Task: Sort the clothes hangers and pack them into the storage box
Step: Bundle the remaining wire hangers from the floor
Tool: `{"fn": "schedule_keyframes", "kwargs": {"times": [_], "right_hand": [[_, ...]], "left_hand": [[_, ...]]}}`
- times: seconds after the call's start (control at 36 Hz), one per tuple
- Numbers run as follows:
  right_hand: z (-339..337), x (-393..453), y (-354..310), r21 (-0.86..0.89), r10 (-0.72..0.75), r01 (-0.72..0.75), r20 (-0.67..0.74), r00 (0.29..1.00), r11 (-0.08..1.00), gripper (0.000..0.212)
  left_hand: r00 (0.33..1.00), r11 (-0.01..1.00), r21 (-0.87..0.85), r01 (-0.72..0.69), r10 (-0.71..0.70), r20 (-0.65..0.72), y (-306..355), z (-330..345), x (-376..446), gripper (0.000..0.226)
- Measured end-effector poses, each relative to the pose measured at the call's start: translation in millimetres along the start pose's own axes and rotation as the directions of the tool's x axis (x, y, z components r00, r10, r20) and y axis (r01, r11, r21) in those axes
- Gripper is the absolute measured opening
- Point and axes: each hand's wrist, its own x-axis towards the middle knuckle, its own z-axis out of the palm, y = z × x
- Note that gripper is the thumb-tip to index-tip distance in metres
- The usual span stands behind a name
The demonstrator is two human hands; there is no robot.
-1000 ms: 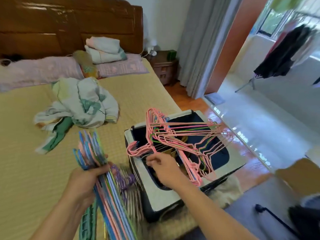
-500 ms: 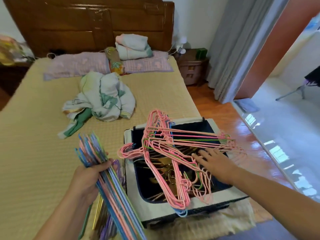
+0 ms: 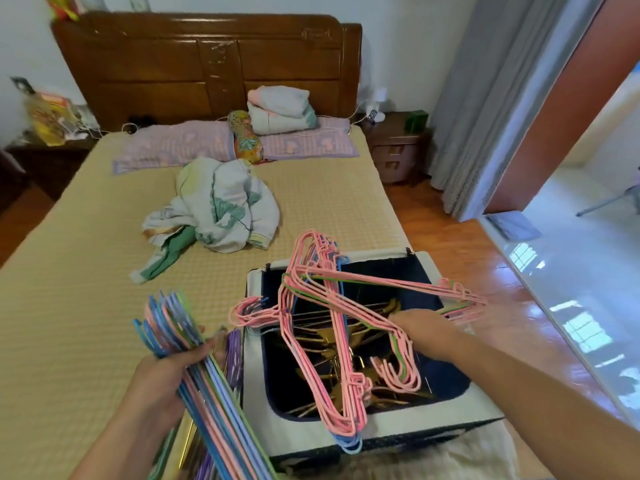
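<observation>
The pink hangers point(image 3: 332, 327) lie in a tangled bundle across the open top of the storage box point(image 3: 263, 410), a few green and blue ones mixed in; their hooks stick out over the rim at 9 o'clock, and one corner hangs over the near rim at 6 o'clock. Down inside the dark-lined box sit gold-coloured hangers point(image 3: 332, 341). The right hand point(image 3: 426, 329) reaches in from 4 o'clock and lies against the pink bundle over the box's right half; its fingers are blurred, so I cannot tell whether they grip the wires or only touch them.

At 9 o'clock from the box, the left hand point(image 3: 166, 375) grips a thick stack of blue, pink and green hangers point(image 3: 194, 358), held on edge just beside the box wall. Purple hangers point(image 3: 233, 355) show between that stack and the box.

The box stands on the bed point(image 3: 69, 306), at its right edge. At 11 o'clock from the box lies a crumpled garment point(image 3: 221, 206). Farther toward 12 o'clock are pillows point(image 3: 180, 143), folded blankets point(image 3: 280, 109) and the wooden headboard point(image 3: 207, 64). A nightstand point(image 3: 398, 147) stands at 1 o'clock, beside a grey curtain point(image 3: 491, 98).
</observation>
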Motion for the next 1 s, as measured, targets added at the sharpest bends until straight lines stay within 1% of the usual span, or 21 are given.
{"fn": "schedule_keyframes", "kwargs": {"times": [0.06, 0.08, 0.17, 0.22, 0.25, 0.33, 0.36, 0.39, 0.44, 0.47, 0.5, 0.53, 0.56, 0.58, 0.67, 0.72, 0.75, 0.83, 0.89, 0.94, 1.0], "right_hand": [[-12.9, -1.2, 7.4, 0.029, 0.021, -0.02, -0.043, 0.999, 0.999, 0.016], [-21.0, -1.7, 10.6, 0.047, 0.051, -0.049, -0.042, 0.998, 0.998, 0.019], [-50.2, -2.5, 15.3, 0.046, 0.091, -0.088, -0.076, 0.993, 0.995, 0.017], [-75.6, -2.1, 13.0, 0.093, 0.102, -0.091, -0.118, 0.988, 0.992, 0.023], [-90.3, -1.3, 9.8, 0.123, 0.104, -0.087, -0.14, 0.985, 0.989, 0.023], [-138.7, 2.8, -11.7, 0.191, 0.102, -0.064, -0.197, 0.975, 0.98, 0.013], [-156.0, 5.9, -25.0, 0.253, 0.1, -0.043, -0.216, 0.971, 0.966, 0.011], [-172.2, 8.7, -40.4, 0.36, 0.109, -0.024, -0.219, 0.97, 0.933, 0.01], [-201.0, 16.0, -73.1, 0.586, 0.112, 0.033, -0.21, 0.971, 0.81, 0.014], [-211.6, 16.4, -83.5, 0.662, 0.094, 0.079, -0.222, 0.971, 0.745, 0.012], [-223.0, 26.2, -104.9, 0.73, 0.038, 0.157, -0.243, 0.969, 0.665, 0.008], [-230.4, 29.4, -117.0, 0.8, -0.002, 0.218, -0.262, 0.965, 0.558, 0.003], [-236.9, 38.5, -133.6, 0.863, -0.042, 0.27, -0.279, 0.959, 0.427, 0.004], [-241.2, 49.5, -149.0, 0.903, -0.052, 0.293, -0.292, 0.955, 0.313, 0.006], [-249.8, 89.8, -201.2, 0.963, 0.011, 0.261, -0.262, 0.965, 0.061, 0.006], [-250.6, 115.4, -239.9, 0.966, -0.018, 0.229, -0.232, 0.972, -0.123, 0.009], [-247.7, 129.9, -261.3, 0.962, -0.033, 0.198, -0.208, 0.978, -0.187, 0.01], [-225.5, 169.2, -322.7, 0.94, -0.053, 0.08, -0.104, 0.993, -0.332, 0.012], [-200.6, 192.6, -356.9, 0.919, -0.075, -0.014, -0.017, 0.997, -0.395, 0.012], [-164.8, 225.0, -397.3, 0.897, -0.091, -0.103, 0.071, 0.993, -0.43, 0.009], [-121.1, 260.0, -436.7, 0.889, -0.054, -0.17, 0.163, 0.985, -0.426, 0.011]], "left_hand": [[1.0, 1.0, 0.004, 0.001, -0.001, -0.013, 1.0, -3.8, 0.2, 0.034], [1.0, 1.0, 0.006, -0.004, 0.005, -0.027, 1.1, -6.3, 1.5, 0.035], [0.999, 1.0, 0.005, -0.016, 0.016, -0.038, 3.0, -11.4, 4.4, 0.036], [0.999, 1.0, -0.005, -0.021, 0.021, -0.033, 5.5, -12.8, 5.7, 0.036], [0.999, 1.0, -0.004, -0.021, 0.021, -0.032, 7.3, -13.3, 7.2, 0.037], [1.0, 1.0, -0.017, -0.021, 0.02, -0.021, 15.7, -14.3, 10.7, 0.031], [0.999, 1.0, -0.018, -0.021, 0.021, -0.025, 19.9, -15.4, 11.3, 0.029], [0.999, 1.0, -0.018, -0.024, 0.023, -0.027, 23.5, -17.6, 12.3, 0.028], [0.999, 0.999, -0.031, -0.042, 0.041, -0.032, 31.4, -24.4, 12.9, 0.029], [0.999, 0.998, -0.036, -0.042, 0.041, -0.029, 32.9, -23.1, 13.9, 0.029], [0.998, 0.997, -0.042, -0.061, 0.059, -0.038, 39.9, -34.9, 13.1, 0.028], [0.998, 0.997, -0.051, -0.064, 0.062, -0.024, 42.3, -36.4, 13.0, 0.026], [0.997, 0.996, -0.061, -0.071, 0.069, -0.022, 47.8, -44.4, 12.1, 0.022], [0.997, 0.995, -0.068, -0.078, 0.077, -0.019, 53.4, -52.6, 10.0, 0.021], [0.996, 0.995, -0.046, -0.083, 0.081, -0.037, 74.5, -87.4, 4.6, 0.025], [0.996, 0.997, -0.022, -0.071, 0.07, -0.05, 89.7, -119.4, 2.9, 0.026], [0.996, 0.998, -0.006, -0.065, 0.065, -0.059, 97.3, -139.9, 4.2, 0.027], [0.994, 0.995, 0.088, -0.053, 0.061, -0.096, 113.7, -205.7, 16.7, 0.028], [0.989, 0.984, 0.174, -0.027, 0.052, -0.136, 118.2, -244.7, 27.8, 0.025], [0.982, 0.969, 0.248, 0.007, 0.04, -0.186, 121.0, -291.0, 44.9, 0.026], [0.974, 0.956, 0.29, 0.045, 0.023, -0.226, 121.8, -335.9, 66.5, 0.028]]}}
